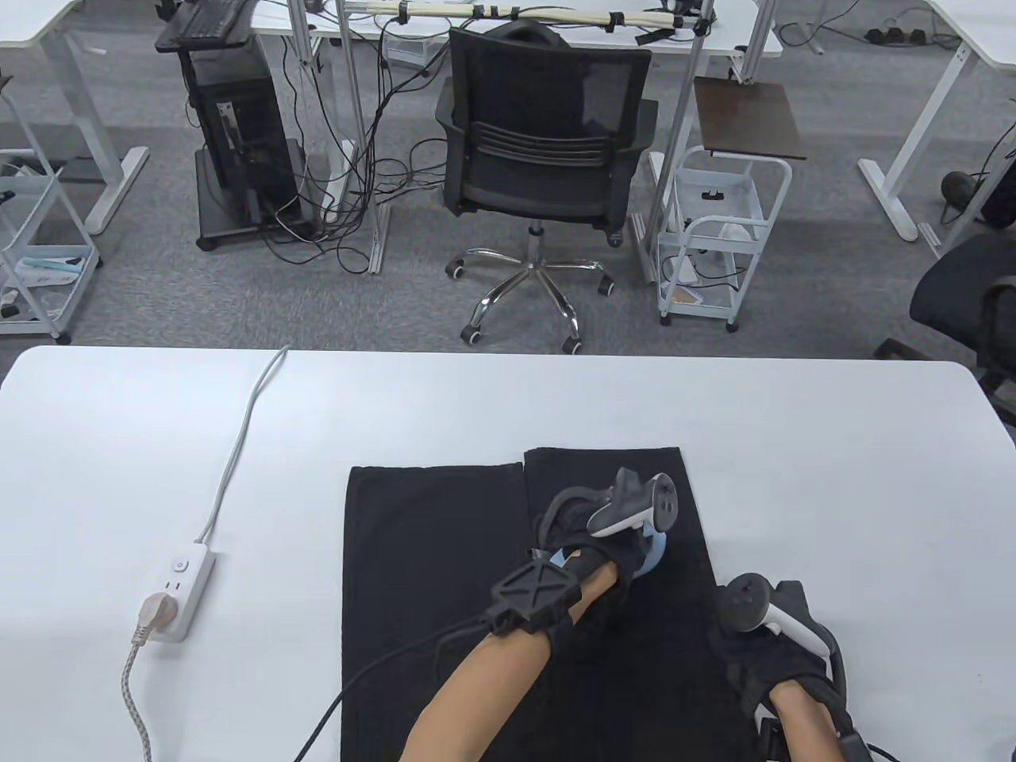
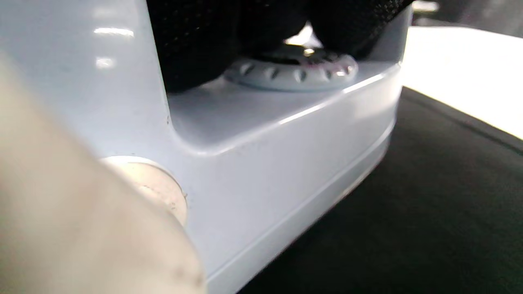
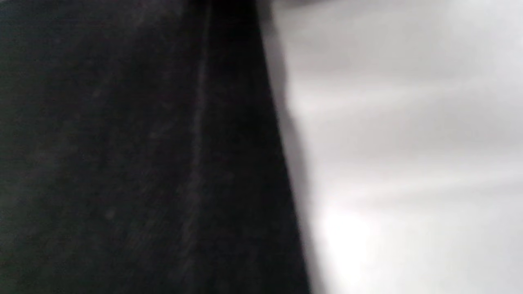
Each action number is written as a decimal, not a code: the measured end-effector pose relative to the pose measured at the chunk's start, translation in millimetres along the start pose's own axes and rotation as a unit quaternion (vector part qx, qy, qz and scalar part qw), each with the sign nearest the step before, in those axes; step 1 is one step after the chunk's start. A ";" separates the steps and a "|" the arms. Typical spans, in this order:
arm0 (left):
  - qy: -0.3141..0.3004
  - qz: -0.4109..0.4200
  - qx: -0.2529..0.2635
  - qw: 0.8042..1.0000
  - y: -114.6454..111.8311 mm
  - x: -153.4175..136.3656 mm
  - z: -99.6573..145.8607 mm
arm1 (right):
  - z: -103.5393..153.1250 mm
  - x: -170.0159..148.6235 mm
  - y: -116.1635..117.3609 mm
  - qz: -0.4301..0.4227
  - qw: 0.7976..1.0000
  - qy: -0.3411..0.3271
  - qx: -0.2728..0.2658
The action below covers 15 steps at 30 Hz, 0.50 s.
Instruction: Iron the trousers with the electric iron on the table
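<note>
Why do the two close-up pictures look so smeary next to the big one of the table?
Table view: sharp, evenly lit, black trousers almost featureless. Left wrist view: camera sits very near the pale blue iron, so its cord end blurs and ceiling lights glare on its shell. Right wrist view: soft all over, only dark cloth meeting the white table.
</note>
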<state>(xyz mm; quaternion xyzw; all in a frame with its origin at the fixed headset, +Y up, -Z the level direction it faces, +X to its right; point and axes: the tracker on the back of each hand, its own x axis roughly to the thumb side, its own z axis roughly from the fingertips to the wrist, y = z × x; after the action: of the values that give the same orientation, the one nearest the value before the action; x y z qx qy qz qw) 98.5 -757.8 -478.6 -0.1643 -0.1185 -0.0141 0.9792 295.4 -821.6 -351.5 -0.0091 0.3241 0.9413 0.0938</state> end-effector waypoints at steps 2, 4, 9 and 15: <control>0.019 0.008 0.000 1.000 2.3 -7.6 -6.1 | -0.1 0.6 0.0 0.000 1.000 0.001 0.001; 0.036 0.018 0.000 0.999 3.3 -12.8 -9.1 | -0.1 0.9 0.2 0.001 1.000 0.001 0.001; 0.044 0.014 0.004 0.999 1.0 -10.9 -3.6 | -0.2 0.6 0.2 -0.004 1.000 0.000 0.003; 0.016 0.005 0.004 1.000 -10.2 0.3 26.3 | -0.3 -1.3 -1.2 -0.019 1.000 -0.005 0.004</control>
<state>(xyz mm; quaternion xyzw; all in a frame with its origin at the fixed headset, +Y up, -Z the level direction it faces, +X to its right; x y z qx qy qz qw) 92.2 -758.8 -451.2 -0.1610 -0.1023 -0.0118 0.9816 297.0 -821.1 -352.3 -0.0105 0.3268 0.9383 0.1129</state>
